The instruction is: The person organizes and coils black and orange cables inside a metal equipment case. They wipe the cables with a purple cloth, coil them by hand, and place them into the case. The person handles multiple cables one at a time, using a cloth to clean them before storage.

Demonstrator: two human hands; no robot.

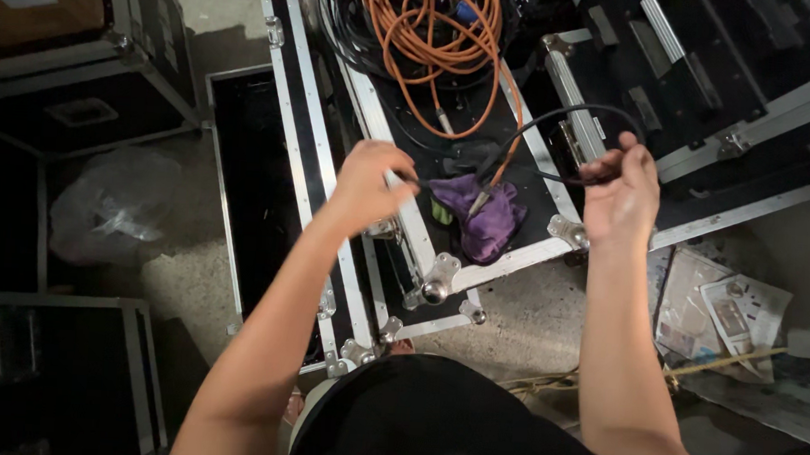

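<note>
Clearly, both hands are on a thin black cable (559, 116) held above an open flight case (514, 256). The left hand (368, 181) is closed, pinching one run of the cable near its end, where it stretches toward the middle. The right hand (621, 188) is curled around a gathered loop, with the cable arching up and over from its fingers and back down toward the case.

The cable looks light, limp and rubbery; it should bend freely and spring a little, so it seems best held by the gathered loops in a closed fist, with the free run guided between thumb and fingers. It looks neither fragile nor slippery, though the plug ends may snag.

Under the hands lie a crumpled purple cloth (482, 218) and, farther back in the case, a loose orange cable (438, 31) coiled among more black leads. Other black cases with silver edging stand around it.

A brown cardboard box (29, 0) with a pale rectangular label sits top left on another case. A crumpled clear plastic bag (111, 205) lies on the floor at left. At right, flat clear packets (724, 313) with printed paper inserts lie on the floor, beside a length of tan rope (600, 376).
</note>
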